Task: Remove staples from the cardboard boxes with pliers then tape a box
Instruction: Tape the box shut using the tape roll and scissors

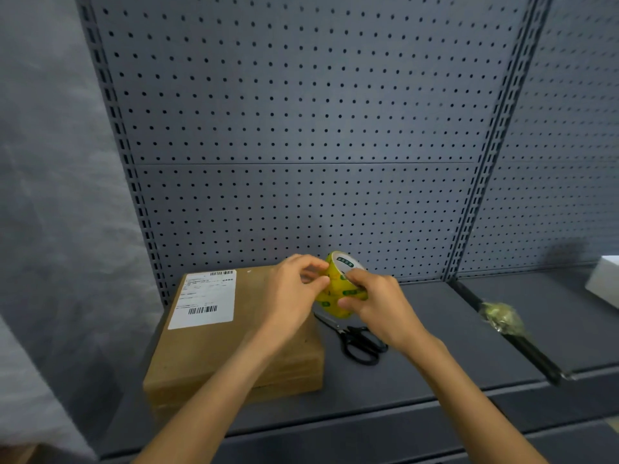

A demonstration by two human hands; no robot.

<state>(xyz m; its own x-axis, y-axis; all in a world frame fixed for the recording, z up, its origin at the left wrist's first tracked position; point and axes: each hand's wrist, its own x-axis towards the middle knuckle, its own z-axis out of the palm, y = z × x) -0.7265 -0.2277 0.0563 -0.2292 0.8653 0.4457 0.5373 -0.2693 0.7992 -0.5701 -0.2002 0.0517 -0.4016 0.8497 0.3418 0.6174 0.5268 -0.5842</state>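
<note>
While a grey pegboard wall fills the upper frame, a dark shelf crosses the lower part. At lower left on the shelf lies a closed cardboard box with a white label. Above its right edge, the left hand and right hand each hold a curled grip on a yellow tape roll. Black scissors lie just below.

Both hands, left hand and right hand, grip a yellow tape roll above the cardboard box.
</note>
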